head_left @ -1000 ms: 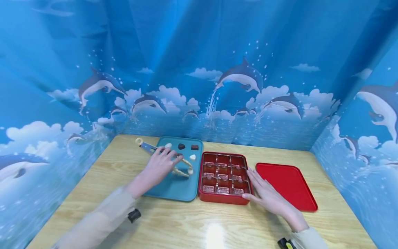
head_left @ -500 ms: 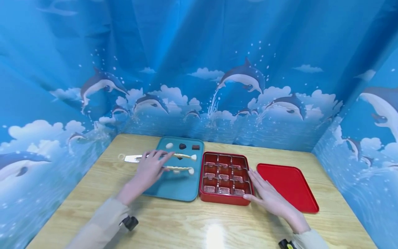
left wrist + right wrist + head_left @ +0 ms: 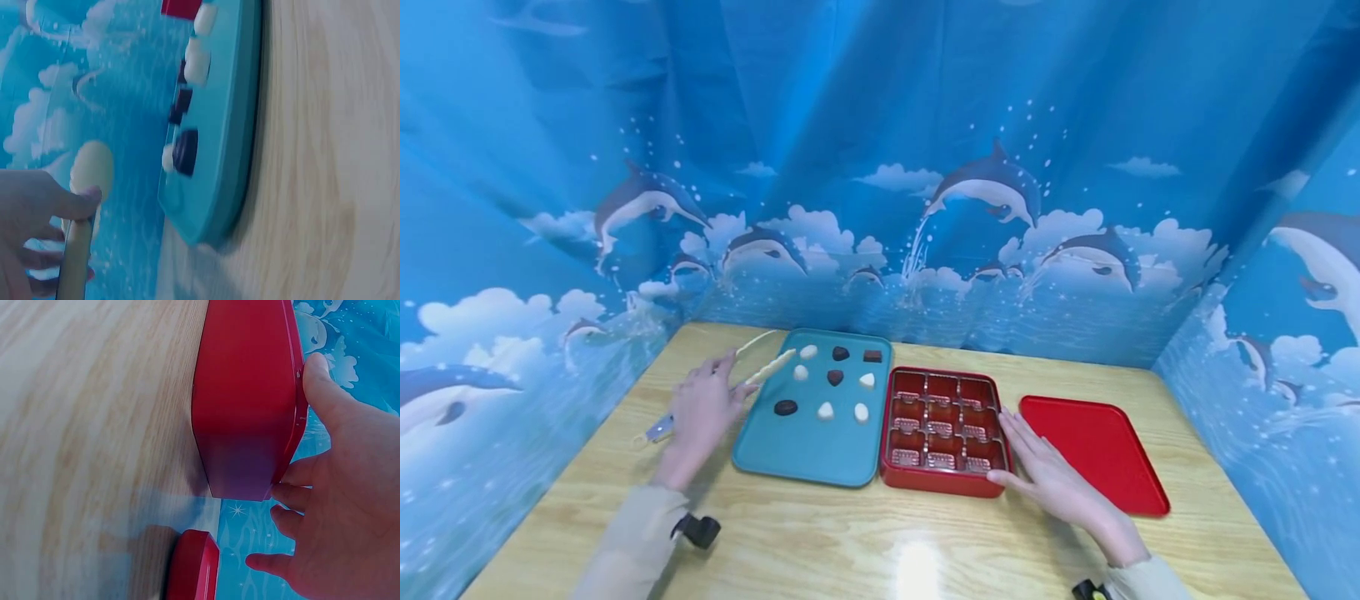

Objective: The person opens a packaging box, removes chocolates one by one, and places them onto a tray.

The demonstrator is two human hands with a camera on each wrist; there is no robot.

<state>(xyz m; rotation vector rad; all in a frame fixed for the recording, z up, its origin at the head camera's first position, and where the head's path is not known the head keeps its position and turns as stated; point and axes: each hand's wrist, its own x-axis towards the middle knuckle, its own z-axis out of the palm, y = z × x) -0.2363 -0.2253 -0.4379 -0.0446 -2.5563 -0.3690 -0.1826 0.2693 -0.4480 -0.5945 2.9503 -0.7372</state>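
My left hand (image 3: 702, 412) grips a pair of tongs (image 3: 772, 367) with pale, scalloped arms, just left of the blue tray (image 3: 805, 454). In the left wrist view the thumb lies along one tong arm (image 3: 76, 256), whose rounded tip (image 3: 92, 165) points away from the hand. The tong arms stand apart with nothing between them. White and dark chocolates (image 3: 786, 407) lie spread on the tray. My right hand (image 3: 1051, 477) rests at the right side of a red box (image 3: 940, 479), fingers extended and thumb at its rim (image 3: 300, 419). A clear divided insert (image 3: 942, 423) fills the box.
A red lid (image 3: 1093, 454) lies flat on the wooden table (image 3: 820, 542), right of the box and beside my right hand. The tray and box stand close side by side. Behind the table hangs a blue dolphin-print curtain (image 3: 850, 167).
My left hand has drawn the tongs leftward off the tray and swung them round, uncovering the chocolates. The tong arms spread apart during the move. My right hand stays at the box.
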